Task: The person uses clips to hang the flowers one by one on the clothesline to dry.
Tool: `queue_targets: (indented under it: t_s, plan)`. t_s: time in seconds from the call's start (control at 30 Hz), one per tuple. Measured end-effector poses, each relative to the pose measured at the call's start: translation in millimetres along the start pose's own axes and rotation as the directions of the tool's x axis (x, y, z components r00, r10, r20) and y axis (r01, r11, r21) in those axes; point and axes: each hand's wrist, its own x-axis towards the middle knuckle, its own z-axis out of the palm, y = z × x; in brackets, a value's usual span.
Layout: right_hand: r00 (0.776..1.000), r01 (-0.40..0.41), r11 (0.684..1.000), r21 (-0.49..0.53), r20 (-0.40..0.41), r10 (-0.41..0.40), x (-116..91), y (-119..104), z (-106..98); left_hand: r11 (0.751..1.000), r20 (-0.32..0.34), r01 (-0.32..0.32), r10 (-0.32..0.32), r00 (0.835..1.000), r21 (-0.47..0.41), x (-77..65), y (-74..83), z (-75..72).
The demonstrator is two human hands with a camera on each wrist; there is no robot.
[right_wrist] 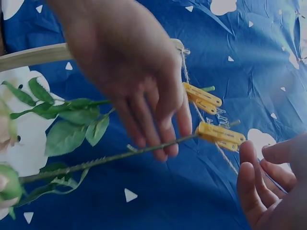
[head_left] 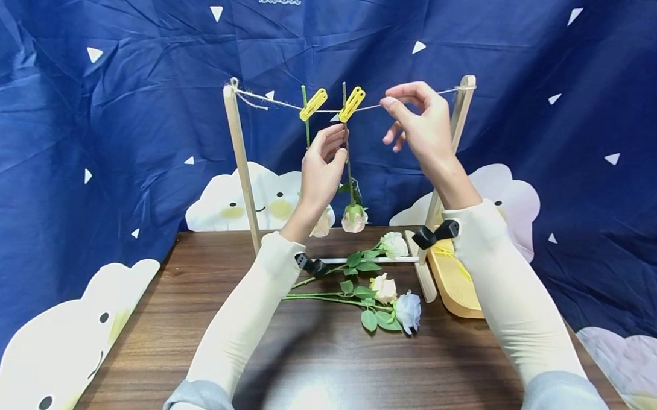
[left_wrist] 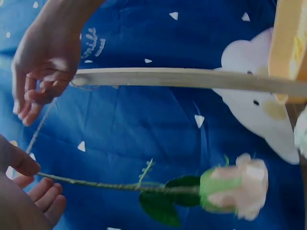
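Two pink roses hang head down from a string, held there by yellow clothespins. My left hand is beside the stem of the right-hand rose, just below its clothespin. In the right wrist view its fingers lie loosely straightened against or just behind that stem; contact is unclear. The other clothespin grips a green stem; my left arm partly covers its rose. To the right, my right hand hovers by the string with loosely bent fingers, holding nothing.
Wooden posts carry the string at both ends. Below, a white rose, a cream rose and a blue rose lie on the dark table. A yellow container stands right, partly behind my right arm.
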Motion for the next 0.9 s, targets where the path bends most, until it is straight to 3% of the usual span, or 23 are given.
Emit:
queue_targets:
  t_s: [0.13, 0.27, 0.4, 0.6, 0.77, 0.9]
  plan:
    - [1.000, -0.005, 1.000, -0.028, 0.011, 0.006, -13, 5, -18, 0.986, 0.012, -0.082, 0.081, 0.997, 0.144, -9.9, 3.8, -8.8]
    - [0.999, -0.028, 0.998, -0.058, 0.020, 0.029, -25, 12, -38, 0.969, 0.015, -0.153, 0.153, 0.988, 0.194, -20.8, 3.6, -19.0]
    - [0.998, -0.056, 0.995, -0.079, 0.022, 0.058, -37, 21, -59, 0.963, 0.038, -0.167, 0.163, 0.986, 0.212, -33.4, -0.9, -32.0]
    - [0.994, -0.100, 0.983, -0.153, 0.023, 0.104, -53, 37, -95, 0.949, 0.133, -0.184, 0.154, 0.979, 0.255, -55.9, -17.2, -50.3]
    - [0.982, -0.179, 0.919, -0.351, 0.000, 0.191, -63, 56, -126, 0.941, 0.239, -0.221, 0.160, 0.958, 0.258, -77.2, -41.7, -65.7]
    - [0.960, -0.240, 0.825, -0.511, 0.000, 0.279, -70, 71, -151, 0.950, 0.351, -0.176, 0.077, 0.933, 0.260, -97.1, -64.6, -77.5]
